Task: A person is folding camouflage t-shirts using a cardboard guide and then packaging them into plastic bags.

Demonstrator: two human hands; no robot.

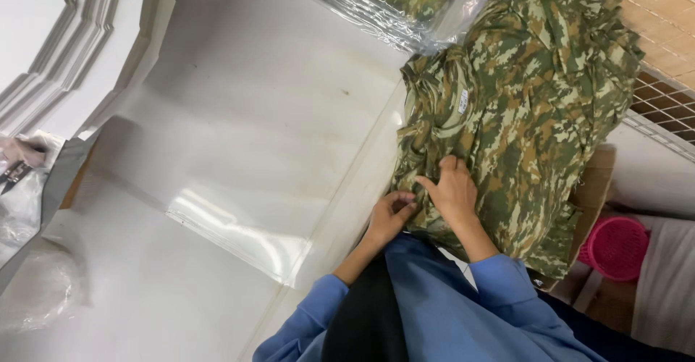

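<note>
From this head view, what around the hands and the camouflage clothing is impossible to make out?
- Left hand fingertips: tucked under the camouflage clothing, so its grip is unclear.
- Right hand palm: faces the cloth, hidden.
- Bagged clothing: cut off by the top edge.
- Small white tag: too small to read.

Both hands (427, 203) on camouflage garments (521, 94), seemingly.

1 head camera looks steeply down, close over the table (239, 101).

left hand (391, 213) curled, right hand (452, 188) flat, close together
</note>
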